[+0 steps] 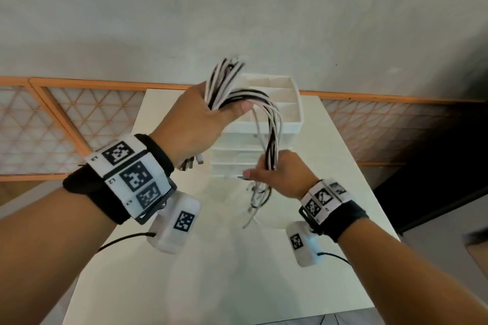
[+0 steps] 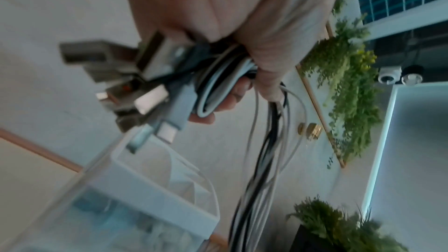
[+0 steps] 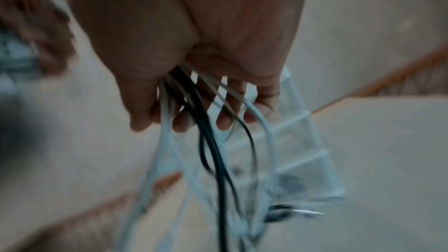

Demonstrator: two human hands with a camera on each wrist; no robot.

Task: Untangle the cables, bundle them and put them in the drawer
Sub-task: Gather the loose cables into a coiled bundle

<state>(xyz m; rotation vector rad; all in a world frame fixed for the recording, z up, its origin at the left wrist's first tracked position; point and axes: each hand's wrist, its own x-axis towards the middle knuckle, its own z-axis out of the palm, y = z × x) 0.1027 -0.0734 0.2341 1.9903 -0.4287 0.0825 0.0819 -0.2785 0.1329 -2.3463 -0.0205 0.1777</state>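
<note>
White and black cables (image 1: 266, 113) arch in the air above the white table (image 1: 340, 150), in front of the drawer unit (image 1: 280, 119). The left hand (image 1: 195, 119) clenches one end; the right hand (image 1: 280, 174) grips the other.

A white worktop (image 1: 330, 155) stands against a pale grey wall (image 1: 237, 8), and behind its far edge an orange-framed lattice panel (image 1: 66, 124) with a triangle pattern runs along the foot of that wall. In the left wrist view, trailing green plants (image 2: 349, 91) hang on the wall beside a thin wooden frame edge (image 2: 315, 102), with two small brass knobs (image 2: 310, 129) just beside the frame and another leafy plant in a dark pot (image 2: 334, 225) nearer the camera. Two small round white fixtures (image 2: 400, 76) sit past the hanging greenery.
</note>
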